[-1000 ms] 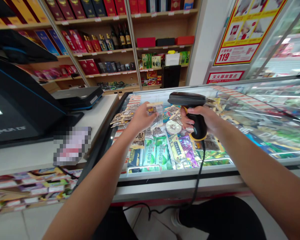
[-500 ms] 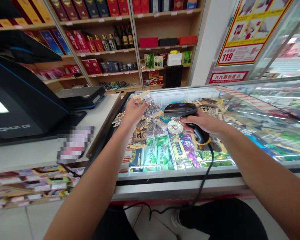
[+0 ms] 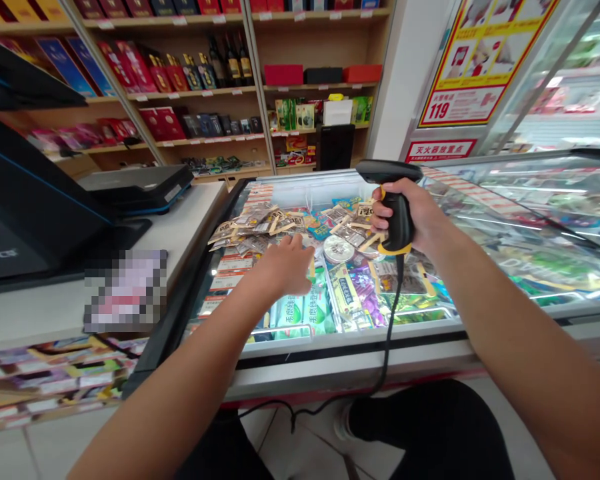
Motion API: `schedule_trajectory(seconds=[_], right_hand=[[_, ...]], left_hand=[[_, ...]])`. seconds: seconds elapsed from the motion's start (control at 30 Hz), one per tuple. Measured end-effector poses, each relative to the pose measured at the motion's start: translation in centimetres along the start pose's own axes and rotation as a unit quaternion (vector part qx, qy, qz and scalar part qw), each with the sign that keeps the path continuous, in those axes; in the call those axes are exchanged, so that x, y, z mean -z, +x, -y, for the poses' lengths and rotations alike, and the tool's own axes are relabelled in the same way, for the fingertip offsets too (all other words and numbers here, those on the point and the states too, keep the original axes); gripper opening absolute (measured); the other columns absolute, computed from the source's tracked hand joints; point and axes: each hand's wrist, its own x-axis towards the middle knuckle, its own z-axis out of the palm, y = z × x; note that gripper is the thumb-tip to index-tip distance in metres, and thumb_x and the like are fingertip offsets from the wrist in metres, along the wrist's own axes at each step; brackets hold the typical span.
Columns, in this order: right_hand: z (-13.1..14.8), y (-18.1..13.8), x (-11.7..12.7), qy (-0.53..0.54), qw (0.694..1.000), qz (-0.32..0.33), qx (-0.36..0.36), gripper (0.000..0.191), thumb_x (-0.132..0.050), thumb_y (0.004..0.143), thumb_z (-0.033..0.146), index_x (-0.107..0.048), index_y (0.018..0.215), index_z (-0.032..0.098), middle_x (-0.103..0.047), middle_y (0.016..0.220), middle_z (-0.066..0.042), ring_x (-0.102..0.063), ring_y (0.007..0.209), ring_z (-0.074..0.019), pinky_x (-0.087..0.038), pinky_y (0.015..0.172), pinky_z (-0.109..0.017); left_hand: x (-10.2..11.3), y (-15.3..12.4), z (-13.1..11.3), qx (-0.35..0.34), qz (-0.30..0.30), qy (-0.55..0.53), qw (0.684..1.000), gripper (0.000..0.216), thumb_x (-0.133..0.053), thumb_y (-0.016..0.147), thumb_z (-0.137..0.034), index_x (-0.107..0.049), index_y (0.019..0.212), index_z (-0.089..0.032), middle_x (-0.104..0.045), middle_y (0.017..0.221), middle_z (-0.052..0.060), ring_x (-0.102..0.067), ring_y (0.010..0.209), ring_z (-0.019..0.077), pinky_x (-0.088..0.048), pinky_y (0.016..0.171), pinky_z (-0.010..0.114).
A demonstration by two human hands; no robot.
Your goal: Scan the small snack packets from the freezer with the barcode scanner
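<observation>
My right hand [image 3: 405, 210] is wrapped round the grip of a black barcode scanner [image 3: 389, 172], which it holds up over the glass top of a chest freezer. A black cable [image 3: 394, 313] hangs from the scanner's handle. My left hand [image 3: 290, 265] is open, palm down with fingers apart, just over the near side of a pile of small snack packets [image 3: 273, 223]. Part of the pile is hidden under it, and I cannot tell whether its fingertips touch a packet. More snack packets [image 3: 353, 233] and a round silver-lidded tin [image 3: 338, 249] lie to its right.
Green-wrapped packs [image 3: 293, 313] show through the freezer glass. On the left, a counter [image 3: 180, 247] bears a scale [image 3: 140, 183], a dark till [image 3: 35, 200] and a blurred-out phone [image 3: 127, 290]. Shelves [image 3: 200, 93] of boxes and bottles stand behind. The cable dips near my knees.
My left hand has let go of the snack packet, which now lies among the pile on the left, and has moved down nearer me. My right hand has raised the scanner.
</observation>
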Motion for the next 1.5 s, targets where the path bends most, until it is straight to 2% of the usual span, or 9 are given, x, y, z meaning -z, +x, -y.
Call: schedule_trajectory(seconds=[0.1, 0.23, 0.33, 0.5, 0.7, 0.83, 1.0, 1.3, 1.5], right_hand=[[0.0, 0.0, 0.0, 0.012, 1.000, -0.001, -0.002, 0.024, -0.070, 0.079, 0.038, -0.051, 0.079, 0.023, -0.037, 0.055, 0.006, -0.039, 0.047, -0.0123, -0.039, 0.048, -0.027], [0.0, 0.0, -0.3, 0.002, 1.000, 0.000, 0.002, 0.025, -0.069, 0.080, 0.039, -0.050, 0.081, 0.024, -0.039, 0.055, 0.006, -0.039, 0.048, -0.0128, -0.040, 0.048, -0.028], [0.2, -0.2, -0.5, -0.018, 1.000, 0.019, 0.002, 0.026, -0.069, 0.080, 0.041, -0.051, 0.081, 0.023, -0.039, 0.055, 0.006, -0.040, 0.047, -0.0129, -0.041, 0.049, -0.028], [0.4, -0.8, -0.6, -0.052, 0.995, 0.082, 0.007, 0.024, -0.068, 0.080, 0.041, -0.053, 0.081, 0.023, -0.039, 0.055, 0.005, -0.040, 0.048, -0.0134, -0.042, 0.051, -0.029], [0.6, -1.3, 0.6, -0.114, 0.974, 0.196, 0.004, 0.028, -0.066, 0.086, 0.047, -0.055, 0.083, 0.022, -0.040, 0.057, 0.005, -0.043, 0.052, -0.0138, -0.043, 0.054, -0.031], [1.5, -1.6, 2.1, -0.287, 0.913, 0.289, -0.034, 0.038, -0.070, 0.089, 0.051, -0.055, 0.072, 0.020, -0.047, 0.057, 0.003, -0.043, 0.052, -0.0119, -0.040, 0.055, -0.030], [1.6, -1.6, 2.8, -0.447, 0.847, 0.270, -0.097, 0.040, -0.072, 0.086, 0.052, -0.057, 0.069, 0.020, -0.054, 0.060, -0.001, -0.048, 0.056, -0.0138, -0.039, 0.052, -0.029], [1.1, -1.4, 1.4, -0.517, 0.824, 0.223, -0.062, 0.034, -0.076, 0.074, 0.052, -0.065, 0.082, 0.021, -0.059, 0.064, -0.002, -0.052, 0.062, -0.0184, -0.044, 0.058, -0.032], [1.5, -1.5, 1.5, -0.535, 0.814, 0.219, -0.062, 0.040, -0.075, 0.073, 0.059, -0.064, 0.073, 0.021, -0.055, 0.061, -0.002, -0.051, 0.063, -0.0196, -0.044, 0.061, -0.034]], left_hand=[[0.0, 0.1, -1.0, -0.014, -0.042, -0.012, 0.999, 0.052, -0.064, 0.087, -0.043, -0.062, 0.129, -0.013, -0.054, 0.139, 0.025, -0.051, 0.130, 0.0440, -0.047, 0.103, 0.060], [-1.0, 1.6, -4.2, -0.107, -0.156, -0.093, 0.978, 0.054, -0.050, 0.101, -0.044, -0.047, 0.150, -0.023, -0.051, 0.148, 0.018, -0.049, 0.135, 0.0355, -0.046, 0.108, 0.052], [-2.5, 3.0, -6.6, -0.190, -0.155, -0.129, 0.961, 0.054, -0.053, 0.101, -0.048, -0.047, 0.151, -0.027, -0.049, 0.151, 0.015, -0.048, 0.134, 0.0333, -0.045, 0.108, 0.050], [-3.9, 4.4, -7.5, -0.234, -0.138, -0.136, 0.953, 0.051, -0.058, 0.099, -0.049, -0.055, 0.146, -0.028, -0.053, 0.146, 0.013, -0.049, 0.128, 0.0351, -0.045, 0.104, 0.053], [-1.6, 2.8, -3.4, -0.234, -0.152, -0.136, 0.951, 0.045, -0.069, 0.086, -0.028, -0.065, 0.130, -0.024, -0.063, 0.130, 0.010, -0.051, 0.123, 0.0326, -0.042, 0.104, 0.051], [0.6, 1.0, 2.6, -0.176, -0.092, -0.169, 0.965, 0.043, -0.072, 0.077, -0.018, -0.067, 0.119, -0.027, -0.063, 0.135, 0.004, -0.052, 0.128, 0.0266, -0.037, 0.111, 0.045], [1.4, 0.0, 7.5, -0.073, -0.040, -0.152, 0.985, 0.048, -0.068, 0.072, -0.016, -0.067, 0.119, -0.029, -0.065, 0.131, 0.003, -0.059, 0.120, 0.0257, -0.042, 0.105, 0.040], [1.7, -0.3, 7.7, -0.030, -0.017, -0.134, 0.990, 0.057, -0.064, 0.070, -0.016, -0.066, 0.125, -0.030, -0.064, 0.128, 0.004, -0.058, 0.119, 0.0268, -0.046, 0.098, 0.036], [1.6, -0.2, 7.6, -0.032, -0.011, -0.116, 0.993, 0.059, -0.062, 0.069, -0.015, -0.065, 0.125, -0.032, -0.064, 0.124, 0.004, -0.058, 0.119, 0.0273, -0.045, 0.102, 0.040]])
